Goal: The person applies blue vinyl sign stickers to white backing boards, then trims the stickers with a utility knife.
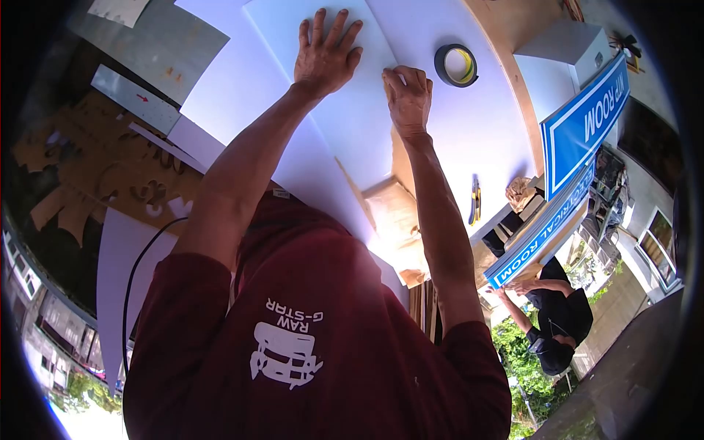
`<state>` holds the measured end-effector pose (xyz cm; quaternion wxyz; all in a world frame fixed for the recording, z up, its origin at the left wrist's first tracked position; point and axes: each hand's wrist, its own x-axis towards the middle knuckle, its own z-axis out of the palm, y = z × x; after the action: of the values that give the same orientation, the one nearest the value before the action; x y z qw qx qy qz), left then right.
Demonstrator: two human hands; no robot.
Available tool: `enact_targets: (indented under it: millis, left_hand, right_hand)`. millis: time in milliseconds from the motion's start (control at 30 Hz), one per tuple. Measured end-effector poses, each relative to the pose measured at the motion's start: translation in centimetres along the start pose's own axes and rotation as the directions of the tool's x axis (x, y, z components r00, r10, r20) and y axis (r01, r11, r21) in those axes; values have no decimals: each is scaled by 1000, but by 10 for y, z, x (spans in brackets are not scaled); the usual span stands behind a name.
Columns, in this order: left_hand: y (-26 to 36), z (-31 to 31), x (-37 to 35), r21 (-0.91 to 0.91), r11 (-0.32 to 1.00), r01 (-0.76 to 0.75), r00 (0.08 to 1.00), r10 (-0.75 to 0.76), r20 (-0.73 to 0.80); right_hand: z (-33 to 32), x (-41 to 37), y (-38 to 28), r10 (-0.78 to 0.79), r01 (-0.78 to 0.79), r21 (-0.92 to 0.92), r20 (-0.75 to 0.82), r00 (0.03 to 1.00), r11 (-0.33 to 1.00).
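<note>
My left hand lies flat with spread fingers on a pale sheet on the white work surface. Closed at the right edge of that sheet is my right hand, its thumb and fingers pinched together. The fingers seem to grip the sheet's edge or its film, but I cannot make out which. Brown paper lies crumpled along the near end of the sheet, below my right wrist. A roll of black tape rests on the surface to the right of my right hand.
A yellow-and-black utility knife lies at the right. Blue signs reading "ROOM" and "ELECTRICAL ROOM" stand beyond the surface's wooden edge. Another person touches the lower sign. Cut-out brown boards lie at the left.
</note>
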<state>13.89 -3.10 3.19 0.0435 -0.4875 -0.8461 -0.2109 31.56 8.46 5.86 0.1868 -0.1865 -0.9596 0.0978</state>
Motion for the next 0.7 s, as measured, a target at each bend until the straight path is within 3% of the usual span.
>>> enact_targets:
  millis: [133,333,567,700]
  left_hand:
    - [0,-1,1,-41,999,18,1000,-17,10]
    - [0,1,2,-47,999,23,999,-22,40]
    - [-1,5,0,15,1000,10,999,-11,41]
    - [-2,8,0,42,999,-7,1000,6,26]
  right_hand:
    - [-6,15,11,-153,150,41,57,987,988]
    - [-64,-44,14,-187,159,147,201,962,976]
    - [-168,-192,-5,-44,-7,114,438,898,993]
    - [-207,-305,-17,121,-195,73,565,816,978]
